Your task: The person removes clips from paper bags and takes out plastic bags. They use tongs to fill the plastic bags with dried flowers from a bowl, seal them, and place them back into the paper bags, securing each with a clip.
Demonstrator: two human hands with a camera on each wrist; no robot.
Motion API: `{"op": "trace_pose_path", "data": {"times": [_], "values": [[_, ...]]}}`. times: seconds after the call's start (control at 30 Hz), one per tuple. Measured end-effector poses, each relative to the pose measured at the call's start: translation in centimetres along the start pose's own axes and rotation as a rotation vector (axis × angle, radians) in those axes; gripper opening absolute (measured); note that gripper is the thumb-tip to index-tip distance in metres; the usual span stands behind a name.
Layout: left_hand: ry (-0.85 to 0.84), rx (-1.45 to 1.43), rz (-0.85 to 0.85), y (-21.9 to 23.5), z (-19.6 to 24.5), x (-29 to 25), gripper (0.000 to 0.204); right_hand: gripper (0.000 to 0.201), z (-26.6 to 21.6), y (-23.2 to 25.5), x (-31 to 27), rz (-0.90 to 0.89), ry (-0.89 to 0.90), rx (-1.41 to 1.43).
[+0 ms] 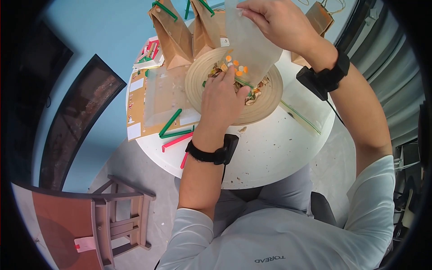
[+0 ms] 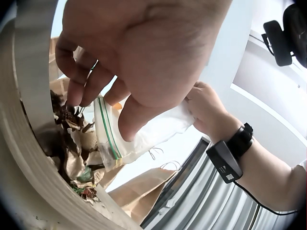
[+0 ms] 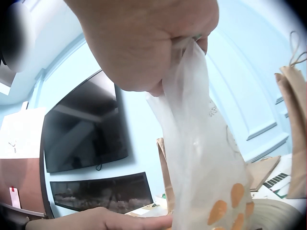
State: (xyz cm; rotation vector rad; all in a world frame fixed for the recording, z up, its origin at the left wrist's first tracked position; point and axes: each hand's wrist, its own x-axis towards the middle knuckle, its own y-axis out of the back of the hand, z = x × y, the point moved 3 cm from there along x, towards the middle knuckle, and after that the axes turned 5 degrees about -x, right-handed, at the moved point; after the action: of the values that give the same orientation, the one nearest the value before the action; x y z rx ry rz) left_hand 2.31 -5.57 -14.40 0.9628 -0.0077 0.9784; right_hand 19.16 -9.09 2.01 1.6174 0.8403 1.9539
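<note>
Pinching the frosted bag point(image 1: 257, 53) at upper centre of the frame with my right hand point(image 1: 285, 27), left hand point(image 1: 222, 100) loosely spread by its zip mouth point(image 2: 109, 127), I'd best hold that low over the plate point(image 1: 272, 100).

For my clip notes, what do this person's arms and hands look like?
The left hand and right hand are gloveless, each with a black wrist strap, boxy black camera and thin dark cable. The short sleeves are pale grey.
</note>
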Motion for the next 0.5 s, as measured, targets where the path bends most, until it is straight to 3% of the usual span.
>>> {"op": "trace_pose_path", "data": {"times": [0.5], "values": [[0.082, -0.015, 0.028, 0.7, 0.9, 0.1, 0.055, 0.028, 1.6, 0.2, 0.5, -0.078, -0.078, 0.117]]}}
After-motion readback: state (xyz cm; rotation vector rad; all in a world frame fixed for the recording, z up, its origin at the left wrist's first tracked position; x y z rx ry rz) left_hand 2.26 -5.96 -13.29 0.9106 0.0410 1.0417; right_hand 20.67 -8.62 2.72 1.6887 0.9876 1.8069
